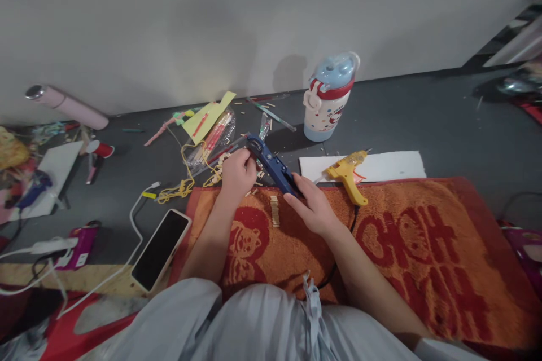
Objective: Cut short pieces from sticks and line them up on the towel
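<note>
My right hand [312,208] is closed around the handles of a blue cutter [271,164], whose jaws point up and left over the grey floor. My left hand [237,172] is closed in a pinch at the cutter's jaws, holding something small I cannot make out. A short row of joined wooden sticks [275,211] lies on the orange towel [423,248] between my hands. A yellow glue gun [349,174] rests at the towel's far edge, to the right of my right hand.
A white board [389,166] lies behind the glue gun. A child's water bottle [328,100] stands near the wall. A clear bag of straws [214,138], yellow paper [207,115] and yellow cord [178,189] lie left. A phone [160,249] with cable lies nearer.
</note>
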`<state>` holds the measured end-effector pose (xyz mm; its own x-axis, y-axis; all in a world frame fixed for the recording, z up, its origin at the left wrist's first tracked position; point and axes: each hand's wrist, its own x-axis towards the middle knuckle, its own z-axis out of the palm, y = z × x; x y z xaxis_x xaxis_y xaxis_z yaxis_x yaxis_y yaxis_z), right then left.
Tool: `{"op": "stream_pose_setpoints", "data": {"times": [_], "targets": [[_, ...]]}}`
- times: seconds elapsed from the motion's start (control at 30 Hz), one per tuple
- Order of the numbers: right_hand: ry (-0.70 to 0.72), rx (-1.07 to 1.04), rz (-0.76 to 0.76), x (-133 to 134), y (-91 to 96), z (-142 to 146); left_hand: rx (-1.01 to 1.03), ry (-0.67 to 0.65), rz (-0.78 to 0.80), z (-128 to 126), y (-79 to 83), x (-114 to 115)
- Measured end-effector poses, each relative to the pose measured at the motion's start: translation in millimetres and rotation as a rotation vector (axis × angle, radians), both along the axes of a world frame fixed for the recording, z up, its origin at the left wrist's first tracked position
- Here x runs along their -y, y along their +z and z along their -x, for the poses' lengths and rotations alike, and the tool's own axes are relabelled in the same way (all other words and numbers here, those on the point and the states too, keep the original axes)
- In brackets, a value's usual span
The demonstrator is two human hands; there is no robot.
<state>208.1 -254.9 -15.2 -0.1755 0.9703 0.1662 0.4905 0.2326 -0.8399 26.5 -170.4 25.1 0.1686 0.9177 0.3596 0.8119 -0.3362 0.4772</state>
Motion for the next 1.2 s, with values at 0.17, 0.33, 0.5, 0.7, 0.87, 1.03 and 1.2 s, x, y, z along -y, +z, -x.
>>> {"op": "stream_pose_setpoints", "data": {"times": [0.17,0.33,0.5,0.7,0.87,1.03,1.2], "targets": [[-0.033,-0.060,0.007,-0.8,-2.9,-0.1,0.008,-0.012,-0.012,-2.4,1.0,0.2],[-0.072,-0.321,0.155,-0.6,-8.6,5.9,0.102,-0.012,0.062,-4.3,0.6,-0.2],[-0.046,-0.572,0.319,1.0,-8.8,9.9,0.194,0.011,0.164,-7.0,2.8,1.2],[-0.013,-0.364,0.182,2.4,-6.6,4.3,0.146,0.029,0.130,-6.0,4.3,1.0],[0.000,-0.258,0.114,2.3,-5.9,3.2,0.087,0.006,0.073,-2.2,2.1,-0.2],[0.025,-0.193,0.082,1.2,-5.3,2.7,0.015,0.004,0.038,-0.3,1.4,-1.1],[0.036,-0.132,0.059,-0.3,-2.4,2.5,-0.026,0.009,0.030,0.2,3.1,-0.7]]}}
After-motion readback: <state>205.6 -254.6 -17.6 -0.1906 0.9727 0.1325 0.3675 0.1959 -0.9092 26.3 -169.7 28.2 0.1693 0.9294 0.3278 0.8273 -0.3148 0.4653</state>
